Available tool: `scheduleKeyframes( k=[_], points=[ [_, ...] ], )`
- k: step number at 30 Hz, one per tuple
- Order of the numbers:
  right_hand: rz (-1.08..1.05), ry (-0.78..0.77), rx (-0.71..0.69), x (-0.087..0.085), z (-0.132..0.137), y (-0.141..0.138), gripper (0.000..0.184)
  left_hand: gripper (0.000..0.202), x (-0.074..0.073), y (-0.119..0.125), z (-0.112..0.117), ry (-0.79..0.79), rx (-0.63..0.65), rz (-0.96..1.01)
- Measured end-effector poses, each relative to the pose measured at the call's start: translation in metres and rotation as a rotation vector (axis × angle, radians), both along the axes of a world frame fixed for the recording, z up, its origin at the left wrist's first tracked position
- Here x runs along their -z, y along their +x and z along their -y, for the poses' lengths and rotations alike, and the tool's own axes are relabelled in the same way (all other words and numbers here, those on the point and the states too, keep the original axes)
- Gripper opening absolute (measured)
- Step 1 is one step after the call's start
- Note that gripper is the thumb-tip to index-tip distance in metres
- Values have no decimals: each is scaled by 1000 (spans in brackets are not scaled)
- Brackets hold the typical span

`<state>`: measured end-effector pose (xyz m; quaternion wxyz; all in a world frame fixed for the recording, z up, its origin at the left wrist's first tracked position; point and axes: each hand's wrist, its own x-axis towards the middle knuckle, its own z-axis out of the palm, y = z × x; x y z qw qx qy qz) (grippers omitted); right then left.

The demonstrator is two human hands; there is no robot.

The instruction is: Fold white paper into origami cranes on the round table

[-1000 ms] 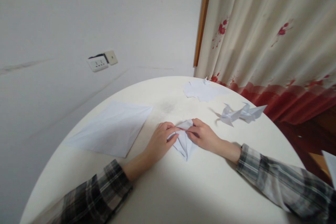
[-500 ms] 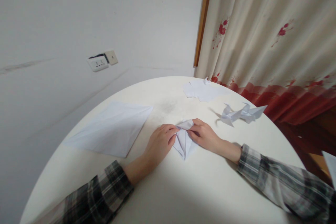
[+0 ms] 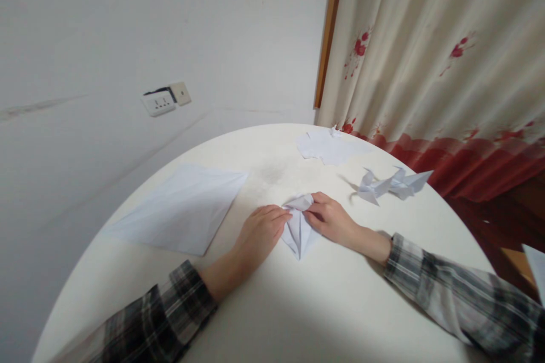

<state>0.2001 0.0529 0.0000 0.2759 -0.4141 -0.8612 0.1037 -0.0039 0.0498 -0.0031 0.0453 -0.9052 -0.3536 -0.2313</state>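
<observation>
Between my hands a partly folded white paper (image 3: 300,233) lies on the round white table (image 3: 323,306), its pointed end towards me and a flap curled up at its top. My left hand (image 3: 264,229) is closed, with its fingertips pressed on the paper's left edge. On the other side, my right hand (image 3: 332,216) pinches the raised flap and the upper right edge. The fingertips partly cover the paper's sides.
A large white paper sheet (image 3: 183,210) lies at the left. Two folded paper birds (image 3: 374,186) stand at the right. Further back are more flat paper pieces (image 3: 330,146). A wall with a socket (image 3: 159,103) and a flowered curtain (image 3: 426,68) border the table.
My left hand's fingers have shifted slightly and drawn together along the paper's left edge. My right hand and the other papers stay where they were.
</observation>
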Motion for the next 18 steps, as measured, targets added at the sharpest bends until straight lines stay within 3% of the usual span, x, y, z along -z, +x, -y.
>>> scheduleKeyframes(
  k=[8,13,18],
  points=[
    [-6,10,-5,-1,0,0,19,28,4,-3,2,106,149,-57],
    [-15,16,-4,1,0,1,19,25,-1,-3,8,110,311,-134],
    [-3,16,-7,2,0,1,18,26,-3,-4,9,94,380,-136]
  ],
)
